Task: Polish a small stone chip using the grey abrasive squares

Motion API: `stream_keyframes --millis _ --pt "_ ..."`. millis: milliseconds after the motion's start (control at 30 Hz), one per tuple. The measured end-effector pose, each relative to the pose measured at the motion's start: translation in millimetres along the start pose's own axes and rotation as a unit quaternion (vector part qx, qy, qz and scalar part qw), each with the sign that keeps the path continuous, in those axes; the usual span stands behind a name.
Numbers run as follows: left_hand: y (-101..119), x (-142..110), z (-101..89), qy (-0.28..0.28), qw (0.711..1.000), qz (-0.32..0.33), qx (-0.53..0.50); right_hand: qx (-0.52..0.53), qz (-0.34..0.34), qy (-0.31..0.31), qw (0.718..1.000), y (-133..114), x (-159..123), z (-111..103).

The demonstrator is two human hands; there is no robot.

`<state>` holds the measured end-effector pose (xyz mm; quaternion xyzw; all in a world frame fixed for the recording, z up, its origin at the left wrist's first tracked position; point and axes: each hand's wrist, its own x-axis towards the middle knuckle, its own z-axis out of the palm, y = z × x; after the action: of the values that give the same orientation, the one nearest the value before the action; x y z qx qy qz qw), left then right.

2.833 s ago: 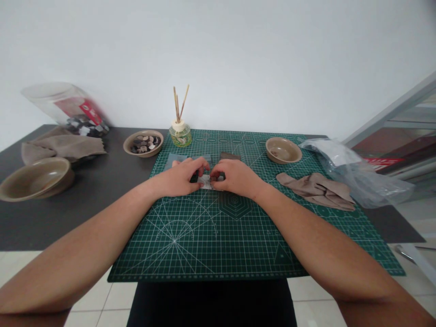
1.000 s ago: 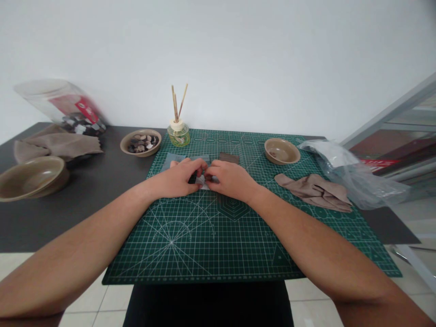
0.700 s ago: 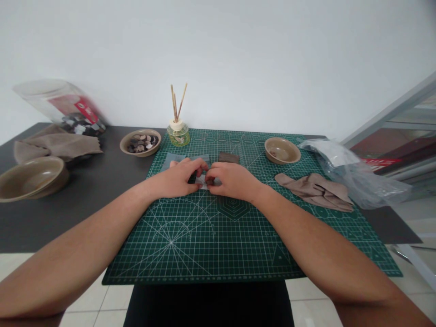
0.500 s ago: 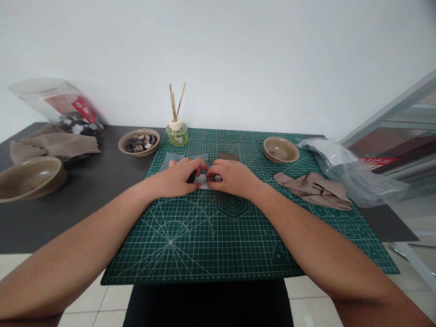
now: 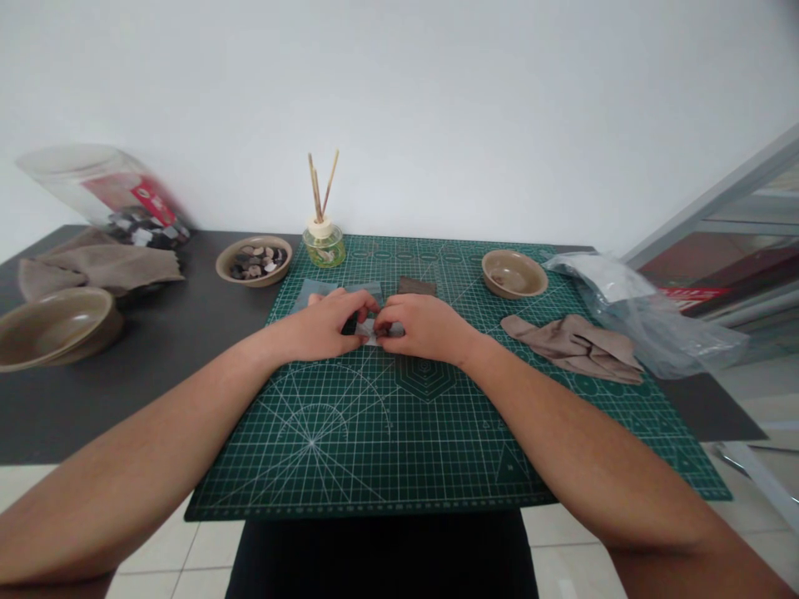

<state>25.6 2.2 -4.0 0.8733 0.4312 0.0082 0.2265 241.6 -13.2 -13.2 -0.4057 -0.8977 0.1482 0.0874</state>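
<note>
My left hand (image 5: 325,323) rests over the green cutting mat (image 5: 325,399), its thumb and curled fingers closed on the left part of a small pale, see-through packet (image 5: 364,331). Facing it, my right hand (image 5: 424,326) is pinched round a small dark piece (image 5: 380,331) at the packet. The fingers hide much of both. Just behind my left hand lie bluish clear packets (image 5: 312,291). Beyond my right hand is a flat brown square (image 5: 417,285).
A bowl of dark and pale round pieces (image 5: 255,259) and a reed diffuser (image 5: 325,243) stand behind left. Farther left are another bowl (image 5: 59,329), a brown cloth (image 5: 125,264) and a bag (image 5: 141,195). To the right are a bowl (image 5: 514,274), a cloth (image 5: 574,345) and plastic (image 5: 662,324).
My right hand has shifted very slightly left with the dark piece in its fingers. The left hand stays in place.
</note>
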Motion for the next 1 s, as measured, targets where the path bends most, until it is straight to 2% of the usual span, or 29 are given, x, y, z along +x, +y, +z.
stream_keyframes --millis 233,433,700,1000 --pt "0 0 -0.3 -0.004 1.0 0.003 0.006 0.022 0.044 0.015 0.999 1 4 3" --pt "0 1 1.3 0.001 1.0 0.003 0.021 0.056 0.018 0.037 0.998 -1 8 14" --pt "-2 -1 1.3 0.012 0.996 0.048 0.073 0.061 0.008 0.031 0.998 2 4 9" --pt "-5 -2 3.1 0.024 0.996 0.023 0.083 0.069 0.046 0.062 0.995 4 6 16"
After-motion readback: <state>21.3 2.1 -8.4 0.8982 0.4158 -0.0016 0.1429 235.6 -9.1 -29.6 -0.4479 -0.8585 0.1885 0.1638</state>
